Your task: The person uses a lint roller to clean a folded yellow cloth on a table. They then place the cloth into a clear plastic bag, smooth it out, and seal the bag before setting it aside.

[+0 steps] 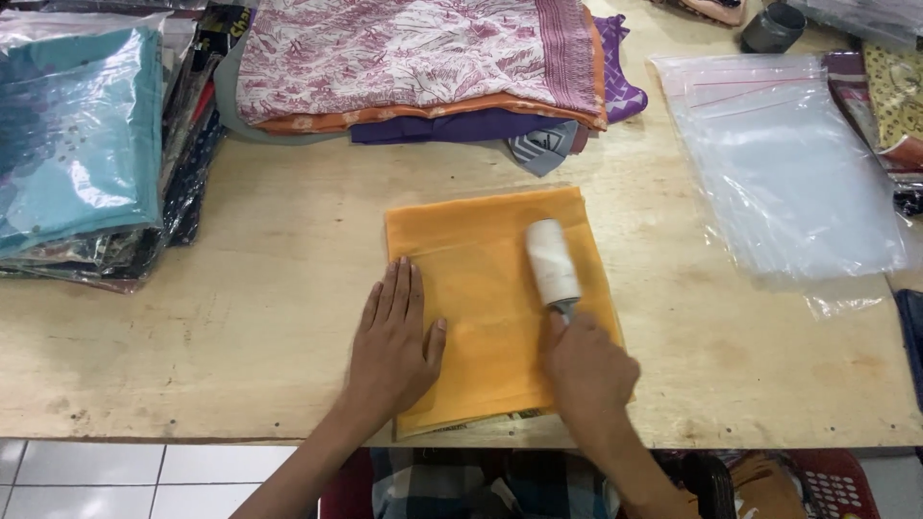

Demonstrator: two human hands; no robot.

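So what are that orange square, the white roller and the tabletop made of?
The orange square looks like thin woven cloth, matte and slightly sheer, with soft folded edges; the left hand presses it flat. The white roller, held by the right hand, seems to be a paper-wrapped lint roller, though its handle is hidden. The tabletop looks like bare plywood: pale grain, unvarnished, scuffed.

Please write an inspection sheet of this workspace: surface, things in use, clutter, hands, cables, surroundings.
Surface: plywood table, bare, pale.
Things in use: folded orange cloth lying flat; white lint roller resting on it.
Clutter: stack of folded fabrics behind; bagged cloths at the left; clear plastic bags at the right; dark cup.
Hands: left hand flat on the cloth's left edge; right hand grips the roller handle.
Cables: nothing seen.
Surroundings: white floor tiles below.
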